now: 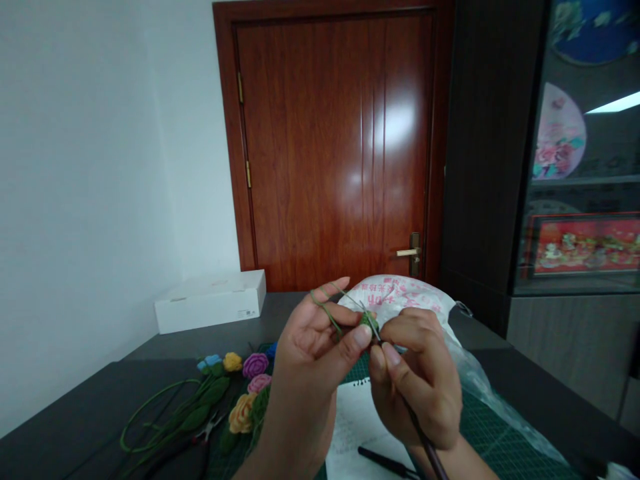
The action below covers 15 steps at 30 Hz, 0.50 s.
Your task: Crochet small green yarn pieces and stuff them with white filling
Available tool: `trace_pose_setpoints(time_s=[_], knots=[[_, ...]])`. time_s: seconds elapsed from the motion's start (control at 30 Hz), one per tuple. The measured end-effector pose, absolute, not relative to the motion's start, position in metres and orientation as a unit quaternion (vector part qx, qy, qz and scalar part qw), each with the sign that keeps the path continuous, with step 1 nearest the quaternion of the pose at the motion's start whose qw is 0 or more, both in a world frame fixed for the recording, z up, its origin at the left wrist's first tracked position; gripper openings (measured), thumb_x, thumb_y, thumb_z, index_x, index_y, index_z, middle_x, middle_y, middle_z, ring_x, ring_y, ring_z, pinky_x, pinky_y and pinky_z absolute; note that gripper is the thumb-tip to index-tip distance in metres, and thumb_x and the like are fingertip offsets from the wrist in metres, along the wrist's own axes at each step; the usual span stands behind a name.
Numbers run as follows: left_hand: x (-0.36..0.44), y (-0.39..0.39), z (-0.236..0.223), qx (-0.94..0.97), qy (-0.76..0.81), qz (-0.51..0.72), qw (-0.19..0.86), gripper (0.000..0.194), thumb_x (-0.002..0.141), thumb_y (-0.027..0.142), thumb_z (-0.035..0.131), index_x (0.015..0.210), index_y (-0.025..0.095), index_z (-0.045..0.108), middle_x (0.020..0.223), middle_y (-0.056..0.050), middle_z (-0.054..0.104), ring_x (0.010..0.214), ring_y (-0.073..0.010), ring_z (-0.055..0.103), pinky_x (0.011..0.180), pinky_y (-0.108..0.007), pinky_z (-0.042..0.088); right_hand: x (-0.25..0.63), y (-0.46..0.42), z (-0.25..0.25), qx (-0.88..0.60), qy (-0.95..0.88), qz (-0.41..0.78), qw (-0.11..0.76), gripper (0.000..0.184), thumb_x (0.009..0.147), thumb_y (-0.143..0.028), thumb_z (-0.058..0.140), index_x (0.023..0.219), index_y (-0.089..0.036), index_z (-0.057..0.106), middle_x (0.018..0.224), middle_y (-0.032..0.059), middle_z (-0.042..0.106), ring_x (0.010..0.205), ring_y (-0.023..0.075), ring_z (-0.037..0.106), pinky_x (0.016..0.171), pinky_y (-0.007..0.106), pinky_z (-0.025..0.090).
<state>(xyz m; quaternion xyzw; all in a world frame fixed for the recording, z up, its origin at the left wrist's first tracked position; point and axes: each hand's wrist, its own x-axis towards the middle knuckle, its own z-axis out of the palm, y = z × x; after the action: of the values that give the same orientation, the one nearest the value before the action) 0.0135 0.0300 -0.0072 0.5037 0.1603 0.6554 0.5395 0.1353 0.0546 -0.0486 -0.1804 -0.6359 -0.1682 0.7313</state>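
Between the thumb and fingers of my left hand (307,363) is a small green crochet piece (369,321). Green yarn (327,311) loops around the raised fingers of that hand and runs across to the piece. My right hand (423,373) grips a crochet hook (424,437) with a dark handle, its thin metal shaft reaching up to the green stitches. Both hands meet close together above the table, fingertips nearly touching. The hook's very tip is hard to make out against the yarn.
Crocheted flowers (255,365) with green stems and leaves lie at left, near pliers (207,430). A written sheet (353,417) and black pen (385,461) rest on a green cutting mat (487,427). Behind are a white box (210,303) and a printed plastic bag (400,291).
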Motion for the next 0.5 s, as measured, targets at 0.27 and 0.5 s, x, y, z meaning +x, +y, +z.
trace_pose_setpoints(time_s=[0.27, 0.5], knots=[[0.006, 0.039, -0.001, 0.551, 0.132, 0.64, 0.519, 0.061, 0.077, 0.012, 0.084, 0.131, 0.016, 0.056, 0.083, -0.001, 0.072, 0.072, -0.015, 0.07, 0.069, -0.026, 0.058, 0.118, 0.057, -0.035, -0.019, -0.554, -0.001, 0.833, 0.018, 0.095, -0.012, 0.062, 0.107, -0.026, 0.065, 0.083, 0.0004, 0.067, 0.068, 0.017, 0.064, 0.062, 0.037, 0.057], [0.004, 0.045, 0.0, 0.543, 0.157, 0.636, 0.526, 0.051, 0.078, 0.013, 0.082, 0.124, 0.011, 0.06, 0.083, -0.001, 0.07, 0.064, -0.0115, 0.066, 0.065, -0.024, 0.053, 0.121, 0.057, -0.034, -0.045, -0.53, -0.075, 0.844, 0.019, 0.093, -0.006, 0.062, 0.105, -0.021, 0.066, 0.082, 0.0002, 0.069, 0.075, 0.02, 0.071, 0.072, 0.042, 0.06]])
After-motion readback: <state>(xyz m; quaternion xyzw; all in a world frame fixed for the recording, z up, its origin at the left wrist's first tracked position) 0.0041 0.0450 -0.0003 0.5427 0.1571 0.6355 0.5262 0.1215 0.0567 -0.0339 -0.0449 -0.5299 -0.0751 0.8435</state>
